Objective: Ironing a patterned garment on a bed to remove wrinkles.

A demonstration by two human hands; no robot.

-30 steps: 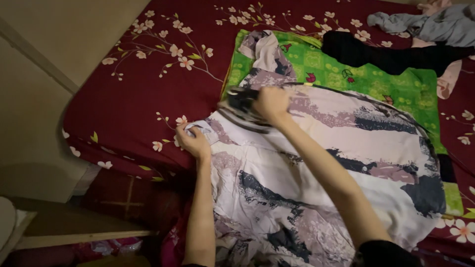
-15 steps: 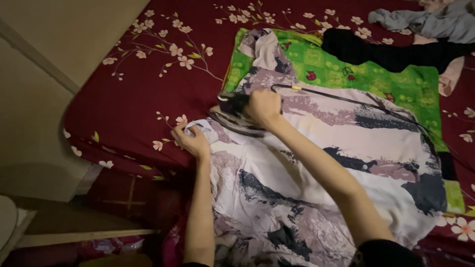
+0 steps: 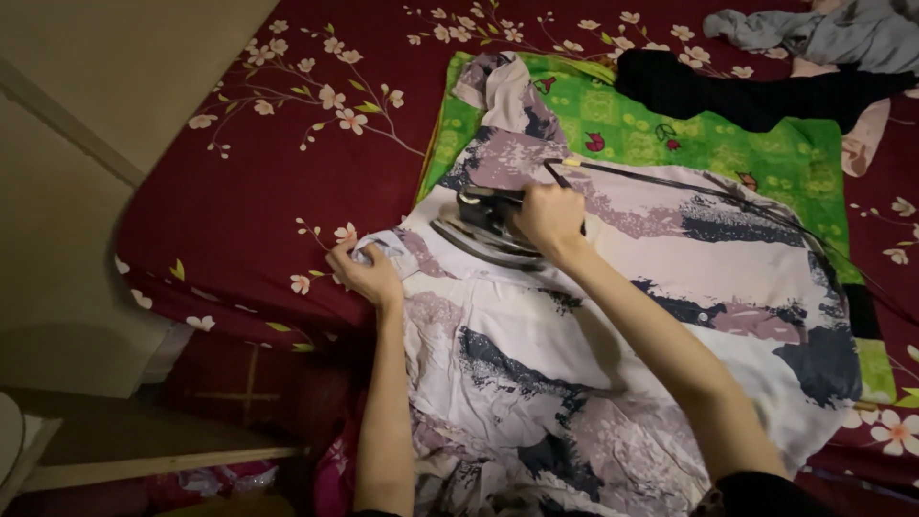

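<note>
Left hand, at 9 o'clock of iron, fingers curled, pinching shirt corner at maroon floral bedsheet edge, forearm vertical. Right hand clenched round iron handle, arm stretched diagonally; iron flat on shirt's upper part. Green cloth at 1 o'clock.

No packages, labels, signs or screens are showing in the head view.
</note>
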